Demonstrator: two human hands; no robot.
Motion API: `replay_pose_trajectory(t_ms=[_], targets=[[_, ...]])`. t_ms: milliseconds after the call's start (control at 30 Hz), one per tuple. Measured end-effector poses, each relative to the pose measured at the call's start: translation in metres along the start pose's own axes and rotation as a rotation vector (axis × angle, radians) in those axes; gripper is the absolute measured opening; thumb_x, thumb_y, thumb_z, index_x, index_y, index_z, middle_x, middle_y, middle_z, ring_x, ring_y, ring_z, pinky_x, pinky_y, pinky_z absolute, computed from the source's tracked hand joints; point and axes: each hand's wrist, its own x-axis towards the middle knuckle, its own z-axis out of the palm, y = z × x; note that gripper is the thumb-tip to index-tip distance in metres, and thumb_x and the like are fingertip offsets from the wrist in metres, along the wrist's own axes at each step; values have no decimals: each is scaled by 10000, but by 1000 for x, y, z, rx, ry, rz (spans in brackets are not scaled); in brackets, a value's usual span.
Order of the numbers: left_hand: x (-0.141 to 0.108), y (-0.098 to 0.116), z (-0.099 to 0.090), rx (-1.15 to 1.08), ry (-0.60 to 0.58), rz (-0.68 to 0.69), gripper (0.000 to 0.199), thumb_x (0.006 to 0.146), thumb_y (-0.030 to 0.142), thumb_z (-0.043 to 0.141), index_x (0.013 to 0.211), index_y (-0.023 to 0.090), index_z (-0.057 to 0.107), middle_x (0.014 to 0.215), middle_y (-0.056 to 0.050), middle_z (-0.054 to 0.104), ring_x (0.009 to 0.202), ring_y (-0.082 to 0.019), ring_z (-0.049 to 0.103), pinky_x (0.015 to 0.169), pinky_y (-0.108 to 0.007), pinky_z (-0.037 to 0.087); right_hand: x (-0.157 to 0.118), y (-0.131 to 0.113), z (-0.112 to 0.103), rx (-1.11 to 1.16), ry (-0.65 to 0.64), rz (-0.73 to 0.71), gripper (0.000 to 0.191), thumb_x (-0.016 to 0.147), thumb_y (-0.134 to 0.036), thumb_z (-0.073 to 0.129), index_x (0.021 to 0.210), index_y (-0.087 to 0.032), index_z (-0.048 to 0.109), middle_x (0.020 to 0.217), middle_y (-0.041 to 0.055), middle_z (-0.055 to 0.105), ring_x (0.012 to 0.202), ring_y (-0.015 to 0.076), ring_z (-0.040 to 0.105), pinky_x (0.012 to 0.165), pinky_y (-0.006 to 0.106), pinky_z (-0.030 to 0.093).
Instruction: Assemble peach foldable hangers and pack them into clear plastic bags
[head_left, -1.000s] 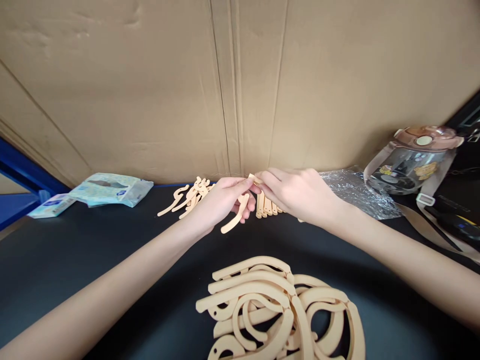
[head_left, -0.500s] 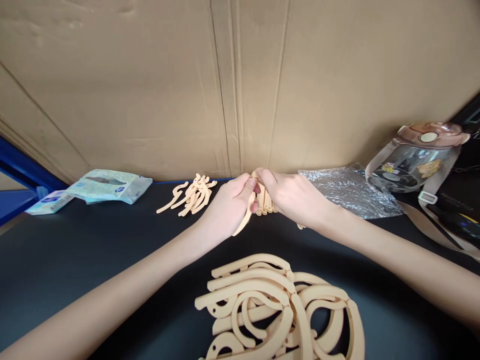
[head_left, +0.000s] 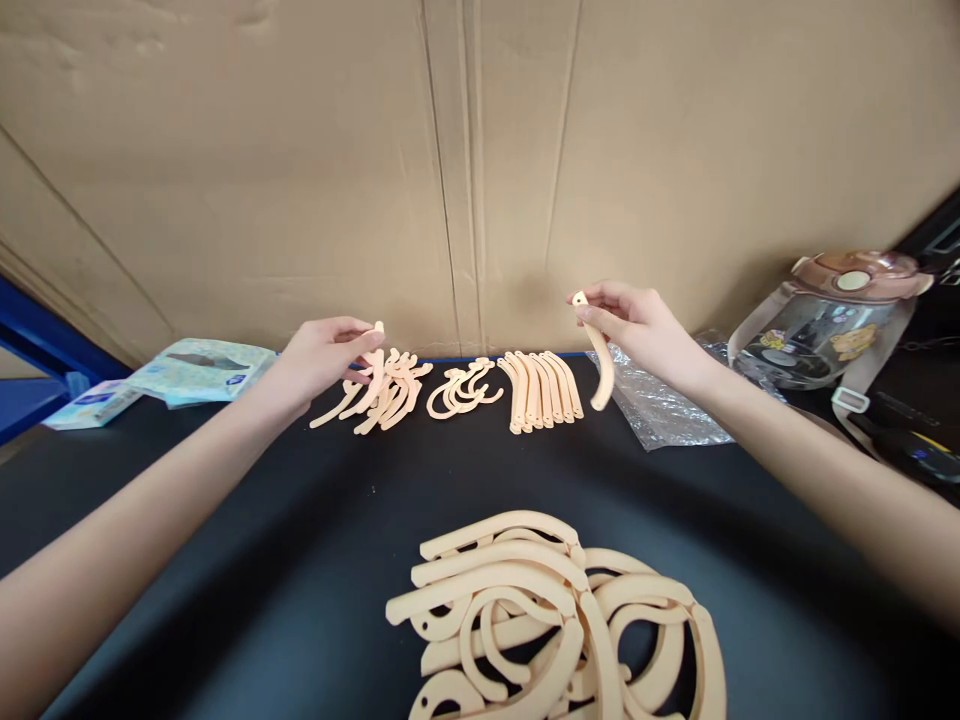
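My left hand (head_left: 324, 358) pinches a beige curved hanger arm (head_left: 375, 378), held over the left pile of beige hanger pieces (head_left: 405, 385); the hand hides part of it. Raised at the right, my right hand (head_left: 634, 325) grips another curved hanger arm (head_left: 602, 365) by its upper end, where a small hole shows. Between the hands lie several hanger hooks (head_left: 461, 392) and a neat row of hanger arms (head_left: 541, 390). Closer to me is a large heap of beige folding hangers (head_left: 525, 610), touched by neither hand.
Tissue packs (head_left: 202, 368) lie at the left by a blue frame (head_left: 45, 350). Crinkled clear plastic film (head_left: 667, 410) is under my right forearm. A clear strapped bottle (head_left: 825, 325) stands at the right. A cardboard wall (head_left: 337, 180) closes off the back of the black table (head_left: 315, 560).
My hands were together at the middle around a hanger piece. They have since parted, left and right, each with a curved arm. The hooks and the row of arms are now uncovered.
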Motion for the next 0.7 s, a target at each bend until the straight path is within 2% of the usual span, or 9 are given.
replay_pose_trajectory(t_ms=[67,200,333,367,433,500,567,700], targets=[[6,-13,-3,139,50,-8,339,745,486,644,838,161,631,739,-1,620,739,-190,570,633,-292,440,-4,2,2,7,65,-51,168,853,-321,584,926,-176,626,904,46,669,812,175,617,695,299,478],[10,-28,3,419,102,3,236,745,418,649,795,187,639,816,-37,674,814,-261,622,691,-340,437,-16,8,11,-199,109,-227,99,871,-271,572,917,-193,611,929,39,691,800,169,656,683,282,505],[-3,-22,19,572,179,139,332,831,420,552,1031,163,615,1150,-126,606,1037,-336,569,824,-425,446,-33,21,21,-602,26,-556,147,933,-201,473,915,-176,617,947,69,710,837,189,667,640,275,494],[-10,-18,25,593,176,192,326,854,404,523,1056,162,607,1176,-129,590,1087,-335,538,866,-435,435,-37,24,24,-670,-4,-627,172,942,-183,450,912,-168,618,948,74,713,841,190,668,633,271,493],[-26,-8,39,614,99,307,260,879,376,507,1019,193,628,1103,-83,626,1093,-296,523,924,-416,416,-45,28,29,-733,-65,-716,205,949,-148,421,906,-154,621,950,79,715,839,184,672,621,261,497],[-44,1,55,625,-11,428,214,897,365,513,980,230,655,1041,-35,655,1050,-256,536,954,-390,404,-51,29,32,-745,-141,-723,224,952,-127,404,932,-148,627,996,85,706,872,181,673,613,250,506],[-58,7,70,649,-133,565,235,906,342,528,1036,202,666,1073,-57,657,1059,-265,528,952,-403,408,-54,27,33,-734,-228,-662,237,962,-139,392,988,-152,628,1070,93,687,913,180,669,605,246,516],[-68,10,92,652,-239,627,273,902,293,568,1126,172,666,1117,-83,658,1080,-277,518,948,-416,417,-57,25,35,-656,-318,-513,250,972,-186,393,1071,-170,623,1122,100,667,952,178,660,669,272,551]])
